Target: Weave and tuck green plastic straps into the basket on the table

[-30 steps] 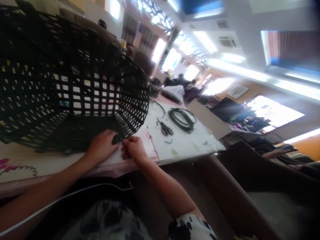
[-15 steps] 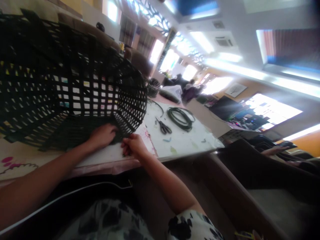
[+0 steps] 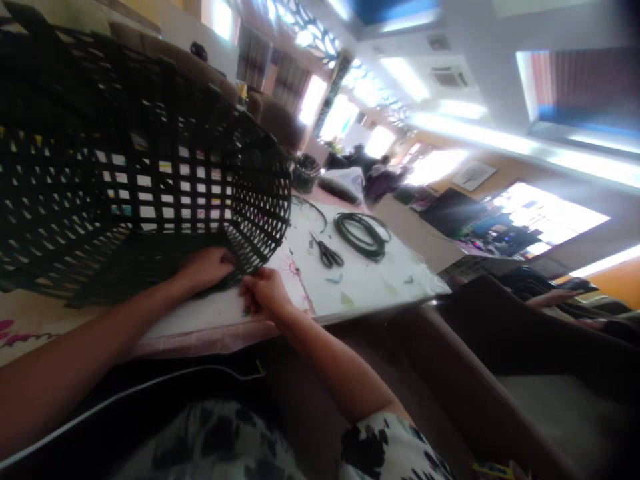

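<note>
A large dark green woven basket [image 3: 165,193] lies on its side on the table, its mouth turned toward me. Inside its lower right edge is my left hand [image 3: 213,265], with the fingers curled against the woven strips; the fingertips are partly hidden. Just outside the same edge, my right hand [image 3: 265,291] is closed in a pinch at the rim, on what looks like the end of a strip. Both hands are close together at the basket's near right corner.
Black-handled scissors [image 3: 327,253] and a coil of dark green strip [image 3: 361,237] lie on the white table cover [image 3: 375,290] to the right. Further back stands a smaller woven basket [image 3: 306,172]. A brown sofa [image 3: 480,320] is on the right, with another person's hand [image 3: 550,298] beyond it.
The basket has shifted slightly left and tilted a little. Both hands stay at its rim in nearly the same position.
</note>
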{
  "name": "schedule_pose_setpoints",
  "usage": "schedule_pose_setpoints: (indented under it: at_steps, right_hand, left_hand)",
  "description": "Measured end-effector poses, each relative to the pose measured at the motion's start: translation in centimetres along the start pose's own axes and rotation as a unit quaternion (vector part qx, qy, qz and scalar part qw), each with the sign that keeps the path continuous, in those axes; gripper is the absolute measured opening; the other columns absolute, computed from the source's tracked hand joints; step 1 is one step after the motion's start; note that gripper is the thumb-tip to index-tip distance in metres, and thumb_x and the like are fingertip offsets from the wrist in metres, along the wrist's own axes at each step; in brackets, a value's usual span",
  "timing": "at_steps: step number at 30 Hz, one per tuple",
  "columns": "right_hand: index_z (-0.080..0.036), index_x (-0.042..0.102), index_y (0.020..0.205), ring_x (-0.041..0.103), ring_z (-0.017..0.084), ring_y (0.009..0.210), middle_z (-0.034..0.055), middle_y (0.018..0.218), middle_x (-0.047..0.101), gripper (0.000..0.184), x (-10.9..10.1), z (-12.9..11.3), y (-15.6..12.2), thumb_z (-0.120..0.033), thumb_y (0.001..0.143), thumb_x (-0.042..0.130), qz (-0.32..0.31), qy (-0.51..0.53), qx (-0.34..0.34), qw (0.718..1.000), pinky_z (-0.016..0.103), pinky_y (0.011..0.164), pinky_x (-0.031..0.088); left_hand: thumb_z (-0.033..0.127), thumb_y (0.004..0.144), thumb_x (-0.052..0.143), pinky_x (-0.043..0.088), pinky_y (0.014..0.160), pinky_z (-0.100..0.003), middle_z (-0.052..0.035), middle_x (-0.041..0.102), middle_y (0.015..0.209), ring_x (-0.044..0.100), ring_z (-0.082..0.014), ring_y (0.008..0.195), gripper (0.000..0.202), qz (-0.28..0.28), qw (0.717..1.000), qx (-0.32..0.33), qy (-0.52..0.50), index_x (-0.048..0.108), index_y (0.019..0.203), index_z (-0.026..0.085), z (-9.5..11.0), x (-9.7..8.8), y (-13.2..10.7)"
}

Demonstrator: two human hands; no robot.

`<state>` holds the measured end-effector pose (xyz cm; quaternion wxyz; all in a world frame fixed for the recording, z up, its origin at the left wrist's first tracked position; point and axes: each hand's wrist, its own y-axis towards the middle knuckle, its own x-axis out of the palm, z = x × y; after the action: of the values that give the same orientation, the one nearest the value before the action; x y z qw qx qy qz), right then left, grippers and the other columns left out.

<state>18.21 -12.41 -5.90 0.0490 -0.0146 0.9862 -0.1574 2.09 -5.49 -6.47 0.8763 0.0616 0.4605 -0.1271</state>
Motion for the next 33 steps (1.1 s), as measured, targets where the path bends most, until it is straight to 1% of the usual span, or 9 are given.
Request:
schedule_pose_setpoints:
  at_steps: [3,7,12,14,16,23,26,30,33]
  right_hand:
    - [-0.02,0.05,0.076,0.045,0.007,0.031,-0.0093,0.049,0.056,0.019,0.1,0.0,0.0,-0.01,0.091,0.056,0.005,0.006,-0.007,1.0,0.017,0.028,0.034]
    - [-0.02,0.05,0.074,0.044,0.007,0.03,-0.0105,0.047,0.053,0.02,0.2,0.2,-0.1,-0.009,0.09,0.057,0.026,0.0,-0.021,0.999,0.017,0.029,0.033]
    - [-0.019,0.053,0.077,0.048,0.006,0.032,-0.0091,0.052,0.059,0.016,-0.5,0.4,0.0,-0.011,0.091,0.057,-0.03,0.033,-0.044,0.998,0.017,0.032,0.038]
    - [-0.019,0.054,0.077,0.047,0.007,0.031,-0.009,0.048,0.057,0.015,-0.7,0.4,0.0,-0.012,0.09,0.057,-0.049,0.027,-0.049,0.997,0.017,0.032,0.037]
    - [-0.019,0.054,0.077,0.046,0.008,0.031,-0.009,0.046,0.056,0.015,-0.8,0.4,-0.1,-0.013,0.09,0.057,-0.05,0.019,-0.055,0.997,0.017,0.032,0.037]
    - [-0.02,0.053,0.073,0.046,0.006,0.033,-0.0085,0.05,0.055,0.018,0.3,0.4,-0.4,-0.009,0.086,0.058,0.031,0.0,-0.055,0.998,0.017,0.031,0.035]
    - [-0.02,0.052,0.072,0.048,0.007,0.035,-0.009,0.05,0.053,0.018,0.6,0.6,-0.3,-0.008,0.084,0.059,0.06,-0.002,-0.066,0.996,0.016,0.033,0.036]
    - [-0.02,0.053,0.075,0.047,0.007,0.033,-0.0078,0.052,0.058,0.015,0.3,0.5,-0.4,-0.012,0.087,0.057,0.026,-0.01,-0.065,0.998,0.017,0.032,0.036]
    - [-0.02,0.052,0.078,0.044,0.007,0.031,-0.0088,0.05,0.057,0.014,0.0,0.2,-0.6,-0.011,0.087,0.056,0.005,-0.013,-0.065,0.998,0.017,0.032,0.036]
  left_hand:
    - [0.033,0.075,0.05,0.053,0.083,-0.038,-0.0089,0.078,0.107,0.071,-0.0296,0.099,0.035,0.011,1.0,0.007,-0.016,0.077,0.097,0.023,-0.2,0.2,0.1]
    - [0.033,0.074,0.05,0.054,0.086,-0.037,-0.0084,0.078,0.108,0.071,-0.0286,0.101,0.037,0.011,1.0,0.008,-0.026,0.076,0.097,0.022,-0.3,0.2,0.2]
    - [0.034,0.074,0.05,0.054,0.091,-0.038,-0.0078,0.077,0.111,0.07,-0.0295,0.105,0.037,0.01,0.999,-0.001,-0.034,0.076,0.097,0.023,-0.3,0.0,0.1]
    - [0.034,0.075,0.049,0.054,0.092,-0.039,-0.0084,0.077,0.111,0.07,-0.03,0.105,0.037,0.011,0.999,-0.001,-0.038,0.076,0.098,0.022,-0.3,0.0,0.1]
    - [0.034,0.075,0.049,0.053,0.092,-0.04,-0.0091,0.077,0.111,0.07,-0.0303,0.106,0.038,0.015,0.999,0.001,-0.04,0.076,0.098,0.021,-0.3,0.0,0.0]
    - [0.033,0.075,0.048,0.053,0.092,-0.04,-0.0094,0.077,0.107,0.071,-0.0295,0.103,0.038,0.011,0.998,0.011,-0.055,0.076,0.098,0.021,-0.7,0.3,0.2]
    - [0.034,0.075,0.048,0.054,0.091,-0.04,-0.0088,0.077,0.104,0.071,-0.0287,0.1,0.038,0.025,0.998,0.014,-0.062,0.077,0.096,0.022,-0.9,0.5,0.2]
    - [0.034,0.077,0.047,0.053,0.094,-0.041,-0.0082,0.078,0.106,0.071,-0.029,0.103,0.037,0.026,0.997,0.022,-0.064,0.077,0.095,0.022,-1.0,0.4,0.1]
    - [0.033,0.078,0.047,0.052,0.098,-0.041,-0.0083,0.077,0.112,0.07,-0.0292,0.107,0.041,0.042,0.996,0.03,-0.075,0.078,0.103,0.022,-0.9,0.4,-0.1]
